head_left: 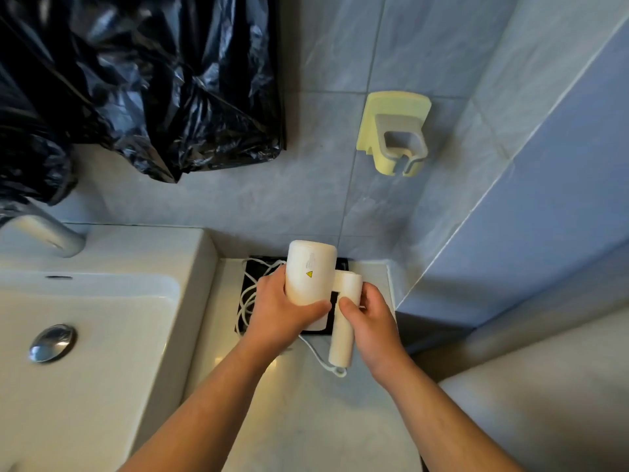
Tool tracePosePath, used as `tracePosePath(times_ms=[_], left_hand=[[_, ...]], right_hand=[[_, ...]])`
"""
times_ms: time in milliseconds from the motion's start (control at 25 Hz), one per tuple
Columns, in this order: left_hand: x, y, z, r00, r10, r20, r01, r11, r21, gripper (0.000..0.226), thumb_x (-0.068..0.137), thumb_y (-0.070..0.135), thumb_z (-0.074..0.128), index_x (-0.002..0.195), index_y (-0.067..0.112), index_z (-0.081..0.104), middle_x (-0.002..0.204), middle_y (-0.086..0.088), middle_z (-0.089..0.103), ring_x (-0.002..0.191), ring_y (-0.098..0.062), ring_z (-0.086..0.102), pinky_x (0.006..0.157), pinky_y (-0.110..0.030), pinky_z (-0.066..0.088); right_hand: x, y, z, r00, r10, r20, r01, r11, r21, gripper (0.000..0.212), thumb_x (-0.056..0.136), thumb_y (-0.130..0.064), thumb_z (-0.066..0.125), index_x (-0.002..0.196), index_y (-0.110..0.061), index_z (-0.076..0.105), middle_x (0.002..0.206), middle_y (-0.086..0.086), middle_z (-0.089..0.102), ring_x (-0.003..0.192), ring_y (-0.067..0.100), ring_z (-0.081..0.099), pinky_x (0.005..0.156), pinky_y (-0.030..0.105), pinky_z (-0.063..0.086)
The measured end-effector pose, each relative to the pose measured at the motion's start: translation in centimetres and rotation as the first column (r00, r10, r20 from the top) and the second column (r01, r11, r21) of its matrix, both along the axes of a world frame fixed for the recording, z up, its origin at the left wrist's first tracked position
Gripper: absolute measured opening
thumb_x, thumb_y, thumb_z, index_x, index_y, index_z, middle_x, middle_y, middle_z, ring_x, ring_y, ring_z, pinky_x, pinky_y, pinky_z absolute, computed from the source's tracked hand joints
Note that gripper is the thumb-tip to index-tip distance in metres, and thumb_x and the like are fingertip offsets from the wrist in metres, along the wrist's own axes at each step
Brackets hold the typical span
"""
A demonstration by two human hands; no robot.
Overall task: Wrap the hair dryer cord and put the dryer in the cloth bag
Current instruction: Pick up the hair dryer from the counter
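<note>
Nearest you, the cord (322, 362) leaves the butt of the handle (342, 330) in a short loop, then runs away under your left hand (282, 311) to a loose tangle beyond it. Your right hand (371, 318) has fingers and thumb curled round the upper part of the handle. Your left hand wraps the lower end of the barrel, thumb across the front. The hair dryer (309, 270) is held clear of the counter (306, 403), barrel pointing away from you, beside the sink (102, 318). Expect a light, rigid body in smooth plastic, likely slippery if the hands are damp, so hold the handle rather than the rounded barrel. The joint between handle and barrel may fold; support both parts when turning it. The cord looks thin and limp and will not hold a shape by itself. Take it close to the handle butt, feed it in even turns, and avoid bending it sharply at the exit point. Under and behind the dryer lies a flat black item (255, 279), possibly the cloth bag; this cannot be confirmed. If it is, expect it to be soft and need a hand to hold its mouth apart. On the wall beyond are a yellow holder (394, 131) and a black plastic sack (153, 80).
</note>
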State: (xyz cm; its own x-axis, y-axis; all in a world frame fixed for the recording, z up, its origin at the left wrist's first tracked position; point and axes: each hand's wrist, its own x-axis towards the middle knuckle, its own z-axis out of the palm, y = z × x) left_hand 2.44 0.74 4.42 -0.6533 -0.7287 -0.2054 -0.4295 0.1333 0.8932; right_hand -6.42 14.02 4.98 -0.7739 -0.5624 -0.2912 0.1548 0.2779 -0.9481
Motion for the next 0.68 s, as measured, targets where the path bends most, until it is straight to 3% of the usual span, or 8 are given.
tracePosePath(times_ms=[80, 240, 360, 440, 560, 680], left_hand=[[2.3, 1.3, 2.8, 0.989, 0.071, -0.127, -0.057, 0.992, 0.109, 0.059, 0.059, 0.046, 0.079, 0.110, 0.033, 0.055, 0.110, -0.007, 0.060, 0.099, -0.025, 0.064, 0.072, -0.044, 0.060], [6.9, 5.1, 8.6, 0.936, 0.223, -0.272, -0.173, 0.965, 0.198, 0.056, 0.065, 0.040, 0.073, 0.113, 0.020, 0.053, 0.104, -0.008, 0.066, 0.085, -0.017, 0.067, 0.060, -0.032, 0.057], [9.5, 6.6, 11.2, 0.905, 0.218, -0.367, -0.157, 0.969, 0.188, 0.037, 0.066, 0.048, 0.072, 0.092, 0.022, 0.067, 0.089, -0.014, 0.071, 0.078, -0.024, 0.068, 0.066, -0.055, 0.059], [11.0, 7.3, 12.5, 0.881, 0.258, -0.397, -0.210, 0.964, 0.161, 0.043, 0.061, 0.051, 0.073, 0.093, 0.023, 0.066, 0.086, -0.010, 0.071, 0.076, -0.024, 0.070, 0.060, -0.049, 0.061], [12.3, 8.2, 13.7, 0.865, 0.271, -0.423, -0.266, 0.961, 0.072, 0.065, 0.057, 0.053, 0.074, 0.105, 0.011, 0.060, 0.093, -0.016, 0.069, 0.079, -0.027, 0.071, 0.056, -0.036, 0.059], [12.9, 8.5, 14.5, 0.843, 0.295, -0.449, -0.308, 0.950, 0.046, 0.061, 0.055, 0.057, 0.071, 0.099, 0.015, 0.061, 0.089, -0.011, 0.070, 0.075, -0.022, 0.071, 0.057, -0.036, 0.059]], right_hand=[[1.9, 0.9, 2.0, 0.998, 0.063, -0.004, -0.063, 0.994, -0.088, 0.027, 0.096, -0.028, 0.055, 0.122, -0.031, 0.052, 0.109, -0.008, 0.066, 0.096, 0.004, 0.064, 0.075, 0.022, 0.047], [5.4, 2.8, 6.3, 0.982, 0.163, -0.090, -0.178, 0.963, -0.200, 0.027, 0.100, -0.036, 0.044, 0.126, -0.038, 0.051, 0.114, -0.015, 0.066, 0.099, -0.002, 0.063, 0.081, 0.022, 0.049], [7.6, 3.5, 8.5, 0.966, 0.207, -0.157, -0.239, 0.944, -0.227, 0.024, 0.101, -0.037, 0.040, 0.119, -0.045, 0.053, 0.112, -0.013, 0.067, 0.101, 0.003, 0.064, 0.086, 0.030, 0.052], [9.1, 4.0, 9.6, 0.958, 0.218, -0.185, -0.258, 0.936, -0.238, 0.023, 0.101, -0.039, 0.039, 0.114, -0.051, 0.052, 0.110, -0.011, 0.068, 0.100, 0.009, 0.065, 0.088, 0.036, 0.054], [10.8, 4.2, 10.6, 0.949, 0.181, -0.257, -0.249, 0.933, -0.261, 0.021, 0.102, -0.037, 0.038, 0.109, -0.051, 0.052, 0.103, -0.008, 0.069, 0.092, 0.011, 0.067, 0.083, 0.040, 0.055], [11.7, 4.1, 11.7, 0.935, 0.148, -0.321, -0.236, 0.937, -0.256, 0.016, 0.101, -0.038, 0.039, 0.100, -0.045, 0.053, 0.090, -0.010, 0.068, 0.078, 0.002, 0.065, 0.075, 0.038, 0.055]])
